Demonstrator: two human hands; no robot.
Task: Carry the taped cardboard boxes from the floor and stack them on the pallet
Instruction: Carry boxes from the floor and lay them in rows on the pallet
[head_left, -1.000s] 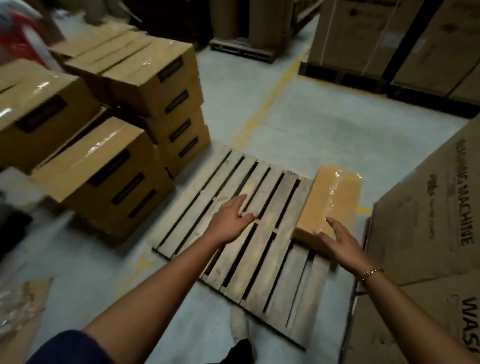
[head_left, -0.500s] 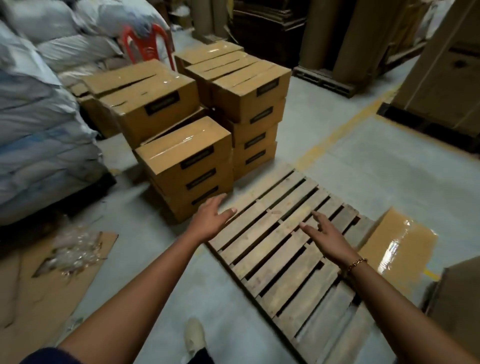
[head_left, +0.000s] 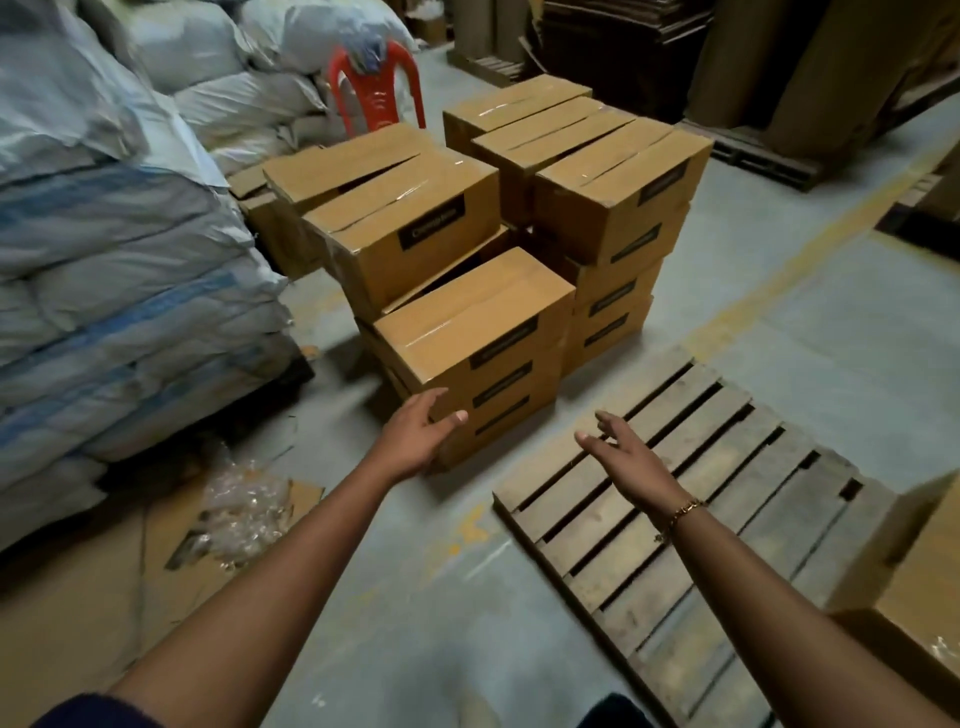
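Observation:
Several taped cardboard boxes stand in low stacks on the floor ahead. The nearest stack's top box (head_left: 467, 322) has clear tape along its lid. My left hand (head_left: 418, 434) reaches the near left corner of that stack, fingers loosely spread against the cardboard, holding nothing. My right hand (head_left: 621, 452) hovers open above the near corner of the wooden pallet (head_left: 691, 499), a gold bracelet on its wrist. One taped box (head_left: 914, 587) sits at the pallet's far right edge, partly cut off by the frame.
Piled grey-white sacks (head_left: 104, 270) fill the left side. Flat cardboard and crumpled plastic wrap (head_left: 244, 512) lie on the floor at the lower left. A red plastic chair (head_left: 371, 88) stands behind the boxes. Dark pallets and tall cartons line the back.
The view has swung left from the pallet toward the box stacks. My left hand has moved off the pallet to the nearest stack's corner; my right hand followed to the pallet's near corner.

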